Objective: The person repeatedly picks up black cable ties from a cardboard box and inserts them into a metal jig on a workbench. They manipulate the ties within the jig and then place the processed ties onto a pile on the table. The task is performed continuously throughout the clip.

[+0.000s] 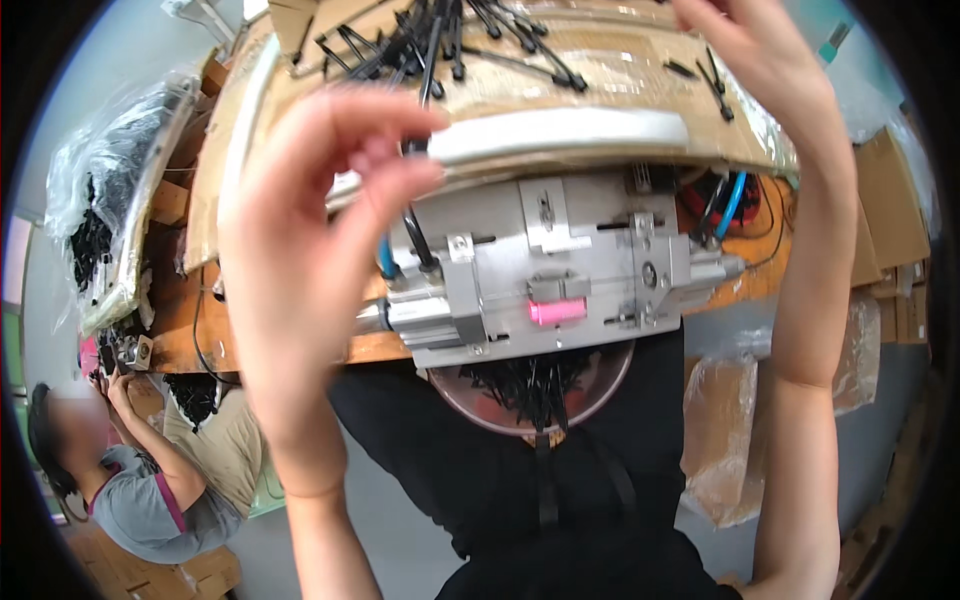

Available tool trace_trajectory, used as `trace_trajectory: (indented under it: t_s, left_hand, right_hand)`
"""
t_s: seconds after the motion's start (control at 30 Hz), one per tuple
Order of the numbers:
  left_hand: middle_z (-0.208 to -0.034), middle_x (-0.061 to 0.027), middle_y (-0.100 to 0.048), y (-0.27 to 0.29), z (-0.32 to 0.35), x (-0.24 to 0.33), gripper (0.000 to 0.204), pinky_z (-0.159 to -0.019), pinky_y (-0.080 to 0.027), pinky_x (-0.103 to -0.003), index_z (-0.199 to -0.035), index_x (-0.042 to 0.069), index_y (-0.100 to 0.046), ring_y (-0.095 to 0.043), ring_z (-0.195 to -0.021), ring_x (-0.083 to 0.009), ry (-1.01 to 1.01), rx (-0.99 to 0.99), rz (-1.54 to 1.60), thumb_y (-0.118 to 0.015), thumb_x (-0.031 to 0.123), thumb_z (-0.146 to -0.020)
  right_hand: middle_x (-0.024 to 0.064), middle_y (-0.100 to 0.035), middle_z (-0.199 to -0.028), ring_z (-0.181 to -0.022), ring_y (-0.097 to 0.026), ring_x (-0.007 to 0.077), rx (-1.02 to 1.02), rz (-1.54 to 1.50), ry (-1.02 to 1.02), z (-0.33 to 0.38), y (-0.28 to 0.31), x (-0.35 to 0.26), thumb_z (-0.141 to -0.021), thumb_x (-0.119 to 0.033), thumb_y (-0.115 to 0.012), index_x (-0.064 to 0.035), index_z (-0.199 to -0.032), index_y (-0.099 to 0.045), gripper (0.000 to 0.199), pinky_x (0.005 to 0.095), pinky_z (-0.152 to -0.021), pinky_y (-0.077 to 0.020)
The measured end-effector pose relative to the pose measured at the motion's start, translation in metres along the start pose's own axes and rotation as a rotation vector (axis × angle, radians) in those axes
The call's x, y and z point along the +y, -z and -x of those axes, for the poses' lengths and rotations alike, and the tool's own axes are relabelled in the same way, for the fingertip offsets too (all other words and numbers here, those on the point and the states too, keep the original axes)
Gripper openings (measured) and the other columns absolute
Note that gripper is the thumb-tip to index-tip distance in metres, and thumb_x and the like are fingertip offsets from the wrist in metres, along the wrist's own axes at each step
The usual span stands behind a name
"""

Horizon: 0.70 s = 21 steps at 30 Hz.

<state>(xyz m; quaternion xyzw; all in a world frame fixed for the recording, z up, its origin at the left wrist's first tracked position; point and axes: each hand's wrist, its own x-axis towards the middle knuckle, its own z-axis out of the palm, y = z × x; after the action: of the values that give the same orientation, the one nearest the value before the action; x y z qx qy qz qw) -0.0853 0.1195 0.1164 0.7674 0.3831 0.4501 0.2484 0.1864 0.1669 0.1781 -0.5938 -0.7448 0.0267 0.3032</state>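
My left hand point(312, 205), smeared by motion, is raised over the left front of the cardboard-topped surface. Its thumb and forefinger stand apart; a dark piece shows in the gap, and I cannot tell whether it is touched. Just beyond lies a pile of black plastic rods point(430, 45) with knobbed ends. My right hand point(745, 40) reaches to the far right over the cardboard, its fingertips cut off by the upper edge. Several loose black rods point(716, 85) lie below it. In front of me a metal fixture point(500, 225) carries a grey block point(557, 288) and a pink piece point(558, 312).
Below the fixture, a round bowl point(480, 412) of black parts sits between my legs. Black and blue hoses point(733, 205) run beside the fixture. At left, another person point(160, 490) works by a bench. Plastic-wrapped boxes point(720, 430) stand on the floor at right.
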Motion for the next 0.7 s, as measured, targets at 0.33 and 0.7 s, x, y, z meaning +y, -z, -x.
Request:
trace_trajectory:
  t_s: [0.33,0.7]
  left_hand:
    - [-0.094,-0.0088,-0.051,-0.13,0.139,0.018,0.059,-0.076,-0.046,-0.031,-0.136,-0.008,-0.048,-0.052,-0.083,-0.0207,0.056,-0.118,-0.666,-0.063,0.001,-0.079]
    - [-0.097,-0.0101,-0.052,-0.139,0.132,0.01,0.064,-0.081,-0.045,-0.037,-0.137,-0.006,-0.047,-0.052,-0.088,-0.0241,0.103,-0.171,-0.646,-0.067,-0.004,-0.077]
  right_hand:
    - [0.0045,-0.059,-0.095,-0.081,-0.052,0.0079,0.118,-0.77,-0.039,0.103,0.003,0.076,-0.102,-0.017,-0.053,0.0015,-0.126,-0.058,0.031,0.0214,-0.07,-0.0409]
    - [0.0145,-0.065,-0.1,-0.081,-0.058,0.0144,0.328,-0.587,0.015,0.169,-0.042,0.012,-0.091,0.0,-0.063,0.0045,-0.122,-0.056,0.032,0.0237,-0.071,-0.048]
